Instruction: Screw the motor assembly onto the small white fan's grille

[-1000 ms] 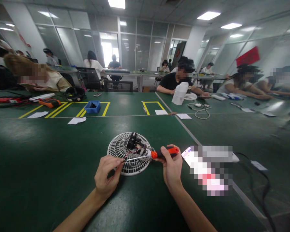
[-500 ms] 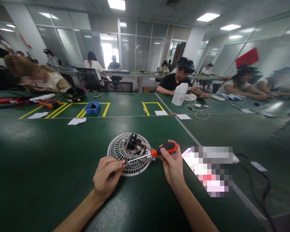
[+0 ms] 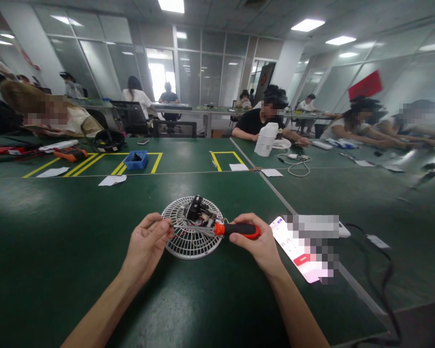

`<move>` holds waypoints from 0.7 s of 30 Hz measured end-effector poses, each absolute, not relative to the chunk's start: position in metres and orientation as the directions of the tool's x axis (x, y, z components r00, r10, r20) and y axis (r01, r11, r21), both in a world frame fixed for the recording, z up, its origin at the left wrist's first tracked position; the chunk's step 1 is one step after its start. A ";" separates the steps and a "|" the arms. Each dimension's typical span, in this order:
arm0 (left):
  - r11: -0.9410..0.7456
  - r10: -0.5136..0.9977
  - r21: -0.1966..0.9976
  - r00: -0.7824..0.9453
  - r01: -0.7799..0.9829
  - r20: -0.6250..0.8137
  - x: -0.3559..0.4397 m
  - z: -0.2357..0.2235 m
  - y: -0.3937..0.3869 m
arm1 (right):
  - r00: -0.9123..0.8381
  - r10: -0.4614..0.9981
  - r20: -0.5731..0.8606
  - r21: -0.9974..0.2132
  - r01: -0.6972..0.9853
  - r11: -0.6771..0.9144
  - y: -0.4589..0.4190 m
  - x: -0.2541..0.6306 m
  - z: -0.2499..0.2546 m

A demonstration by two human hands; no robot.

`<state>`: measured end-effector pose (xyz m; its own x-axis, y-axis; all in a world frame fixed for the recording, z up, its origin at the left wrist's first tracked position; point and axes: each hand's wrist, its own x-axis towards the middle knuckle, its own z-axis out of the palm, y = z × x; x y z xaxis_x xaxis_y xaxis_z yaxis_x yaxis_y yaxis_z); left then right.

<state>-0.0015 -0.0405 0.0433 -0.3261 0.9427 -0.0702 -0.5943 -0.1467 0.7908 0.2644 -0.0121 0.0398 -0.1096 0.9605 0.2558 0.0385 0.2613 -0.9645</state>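
Note:
My right hand (image 3: 261,246) grips a red-and-black screwdriver (image 3: 241,230) by its handle, the shaft lying nearly level and pointing left. At its tip, the fingers of my left hand (image 3: 147,241) are pinched together; what they hold is too small to make out, though thin wires run close by. Just beyond both hands, a round white fan grille (image 3: 192,250) lies on the green table. On the grille rests a black motor assembly (image 3: 195,208) with loose wires, partly behind the screwdriver.
To the right lie a lit phone (image 3: 293,249) and a pale blurred object with a black cable (image 3: 386,270). Farther off are a blue bin (image 3: 136,160), paper slips (image 3: 112,180), an orange tool (image 3: 71,154) and a white fan stand (image 3: 266,140). A co-worker (image 3: 253,121) sits opposite.
My left hand has moved up and to the left, its fingers turned more upright. The screwdriver has swung from slanted to nearly level, its handle lower. The whole view has shifted slightly.

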 end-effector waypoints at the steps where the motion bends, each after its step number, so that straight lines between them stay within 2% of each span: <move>1: -0.139 0.940 0.764 -0.326 -0.630 -0.098 0.000 0.046 -0.040 | -0.120 0.956 0.267 -0.957 0.082 0.278 -0.015 0.264 0.042; 5: -0.164 0.928 0.714 -0.352 -0.681 -0.122 0.010 0.052 -0.036 | -0.150 0.955 0.257 -0.949 0.146 0.279 -0.029 0.257 0.047; 11: -0.189 0.930 0.713 -0.356 -0.675 -0.091 0.020 0.059 -0.021 | -0.204 0.966 0.156 -0.976 0.118 0.183 -0.045 0.243 0.049; 16: -0.214 0.927 0.713 -0.369 -0.668 -0.067 0.029 0.068 -0.010 | -0.192 0.942 0.276 -0.928 0.201 0.313 -0.049 0.240 0.052; 21: -0.186 0.925 0.689 -0.361 -0.700 -0.117 0.034 0.077 -0.005 | -0.237 0.906 0.351 -0.872 0.270 0.408 -0.040 0.241 0.057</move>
<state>0.0343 -0.0046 0.0767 -0.3605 0.9254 -0.1169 -0.7002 -0.1857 0.6894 0.2411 -0.0398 0.0573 -0.2373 0.9059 0.3508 0.2702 0.4084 -0.8719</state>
